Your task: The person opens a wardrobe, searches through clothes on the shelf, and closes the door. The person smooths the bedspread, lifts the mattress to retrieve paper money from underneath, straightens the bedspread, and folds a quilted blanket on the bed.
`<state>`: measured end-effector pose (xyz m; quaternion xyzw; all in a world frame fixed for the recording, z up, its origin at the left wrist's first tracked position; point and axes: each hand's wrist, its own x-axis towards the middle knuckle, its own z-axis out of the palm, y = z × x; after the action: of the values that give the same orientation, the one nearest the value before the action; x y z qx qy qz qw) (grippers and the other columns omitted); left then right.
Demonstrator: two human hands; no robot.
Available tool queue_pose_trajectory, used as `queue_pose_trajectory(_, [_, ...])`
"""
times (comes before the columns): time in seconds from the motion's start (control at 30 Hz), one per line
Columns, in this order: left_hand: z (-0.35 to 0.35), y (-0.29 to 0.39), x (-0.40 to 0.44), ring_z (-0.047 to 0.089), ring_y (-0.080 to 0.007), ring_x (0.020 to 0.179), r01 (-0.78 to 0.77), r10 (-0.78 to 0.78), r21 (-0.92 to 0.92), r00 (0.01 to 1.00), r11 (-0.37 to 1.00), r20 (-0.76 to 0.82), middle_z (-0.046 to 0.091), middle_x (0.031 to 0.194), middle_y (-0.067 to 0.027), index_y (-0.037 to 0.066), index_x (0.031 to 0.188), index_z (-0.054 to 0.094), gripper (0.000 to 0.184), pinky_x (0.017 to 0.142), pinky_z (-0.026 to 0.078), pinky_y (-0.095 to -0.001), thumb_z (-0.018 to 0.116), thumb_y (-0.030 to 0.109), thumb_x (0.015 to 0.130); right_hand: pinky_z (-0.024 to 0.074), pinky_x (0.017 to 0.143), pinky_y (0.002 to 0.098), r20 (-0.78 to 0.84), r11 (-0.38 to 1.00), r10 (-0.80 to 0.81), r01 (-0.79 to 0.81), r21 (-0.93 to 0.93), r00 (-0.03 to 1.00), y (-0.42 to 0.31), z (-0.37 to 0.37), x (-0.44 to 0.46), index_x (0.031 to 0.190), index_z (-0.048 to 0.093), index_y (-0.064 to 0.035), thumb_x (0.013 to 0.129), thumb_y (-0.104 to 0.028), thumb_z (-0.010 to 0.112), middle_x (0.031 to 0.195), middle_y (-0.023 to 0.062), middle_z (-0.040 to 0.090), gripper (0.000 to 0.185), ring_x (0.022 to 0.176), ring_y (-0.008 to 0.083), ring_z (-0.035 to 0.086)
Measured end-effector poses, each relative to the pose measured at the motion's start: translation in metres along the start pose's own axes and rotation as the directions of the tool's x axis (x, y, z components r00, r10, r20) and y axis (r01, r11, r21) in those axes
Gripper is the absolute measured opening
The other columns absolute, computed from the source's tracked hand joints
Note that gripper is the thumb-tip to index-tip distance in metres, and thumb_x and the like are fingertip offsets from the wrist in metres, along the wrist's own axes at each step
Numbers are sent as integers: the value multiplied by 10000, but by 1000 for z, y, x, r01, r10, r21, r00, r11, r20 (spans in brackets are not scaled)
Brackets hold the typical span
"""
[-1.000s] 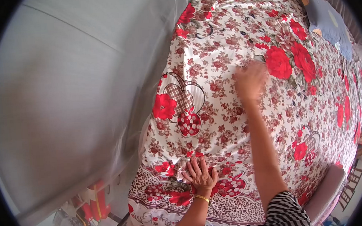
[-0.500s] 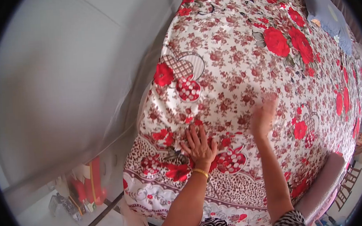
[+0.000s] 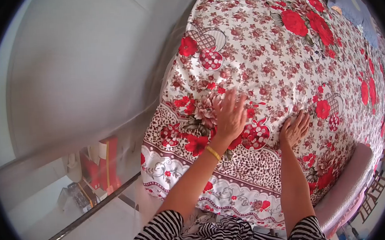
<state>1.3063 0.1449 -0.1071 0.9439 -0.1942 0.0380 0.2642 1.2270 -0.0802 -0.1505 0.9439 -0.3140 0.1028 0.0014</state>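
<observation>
A floral bed sheet (image 3: 259, 57), white with red and brown flowers and a leopard-print border, is spread over a bed. My left hand (image 3: 231, 117), with a yellow band at the wrist, is over the sheet near the patterned border. Its fingers are stretched out and slightly blurred; whether the palm touches the cloth I cannot tell. My right hand (image 3: 295, 129) lies flat on the sheet further right, fingers stretched. Neither hand holds anything. Small wrinkles show in the cloth around the hands.
A blue-grey pillow (image 3: 349, 4) lies at the far right end of the bed. A pink padded roll (image 3: 347, 189) runs along the near right edge. Sheer netting (image 3: 126, 129) hangs at the left, with a red box (image 3: 110, 161) and a dark rail (image 3: 92, 211) beyond it.
My left hand has moved forward and lifted or slid over the cloth. My right hand has come back closer to me and now lies flat. The view has shifted slightly.
</observation>
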Motion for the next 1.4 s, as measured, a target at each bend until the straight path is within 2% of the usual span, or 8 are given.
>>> queue_pose_trajectory(0.2, [-42, -87, 45, 167, -271, 1288, -165, 76, 291, 953, 942, 295, 184, 1401, -108, 131, 1311, 310, 602, 1026, 130, -508, 457, 408, 797, 133, 1027, 439, -37, 1000, -11, 11, 3, 999, 1, 5, 2, 1340, 259, -168, 858, -376, 355, 1391, 87, 218, 534, 1295, 238, 162])
queue_pose_trajectory(0.33, [-83, -167, 30, 286, -327, 1229, 357, -399, 503, 917, 787, -27, 301, 1336, -181, 106, 1300, 310, 647, 975, 241, -493, 454, 484, 794, 161, 1018, 435, -44, 999, -16, 15, -30, 999, 0, 6, 0, 1338, 266, -172, 867, -379, 353, 1386, 84, 227, 522, 1284, 239, 185])
queue_pose_trajectory(0.4, [-73, -222, 14, 392, -344, 1149, 780, -776, -53, 626, 624, 81, 404, 1257, -201, 92, 1290, 318, 696, 959, 291, -438, 473, 527, 770, 178, 1015, 429, -37, 998, -16, 14, -64, 999, 1, 4, -1, 1340, 262, -172, 873, -372, 352, 1383, 88, 229, 516, 1276, 247, 201])
queue_pose_trajectory(0.67, [-87, -180, -5, 481, -325, 1031, 386, -404, -288, 915, 876, -5, 494, 1112, -195, 8, 1141, 428, 615, 870, 379, -372, 682, 303, 665, 187, 1009, 434, -89, 998, -43, 39, -43, 995, 0, 5, 0, 1337, 270, -180, 866, -389, 336, 1382, 67, 239, 520, 1270, 236, 215])
queue_pose_trajectory(1.1, [-100, -107, -8, 579, -312, 841, 503, -542, -417, 840, 757, 30, 582, 902, -197, -1, 1049, 435, 513, 736, 443, -373, 652, 317, 711, 176, 996, 451, -151, 986, -140, 124, -109, 979, 9, 21, -3, 1351, 240, -170, 882, -439, 274, 1386, 87, 232, 541, 1276, 232, 206])
queue_pose_trajectory(1.2, [-107, -110, -20, 558, -152, 811, 545, -540, -838, 694, -37, 476, 584, 903, -73, 22, 1040, 521, 361, 760, 440, -318, 588, 292, 810, 180, 992, 452, -168, 983, -165, 148, -110, 972, 8, 18, -1, 1351, 239, -167, 885, -439, 270, 1385, 99, 228, 541, 1273, 237, 209])
queue_pose_trajectory(1.3, [-88, -171, -50, 556, -201, 870, 622, -684, -764, 483, -172, 547, 578, 933, -100, 45, 1008, 522, 350, 747, 435, -330, 653, 240, 748, 180, 989, 455, -139, 985, -161, 150, -86, 977, 6, 16, -3, 1347, 249, -159, 885, -442, 267, 1380, 113, 230, 542, 1272, 245, 208])
queue_pose_trajectory(1.4, [-119, -170, -57, 527, -269, 925, 786, -751, -57, 607, 616, 262, 547, 989, -142, 54, 943, 523, 353, 729, 426, -362, 693, 198, 670, 184, 987, 460, -135, 987, -162, 160, -32, 977, 7, 17, -1, 1340, 263, -150, 884, -456, 261, 1371, 121, 244, 549, 1269, 255, 212])
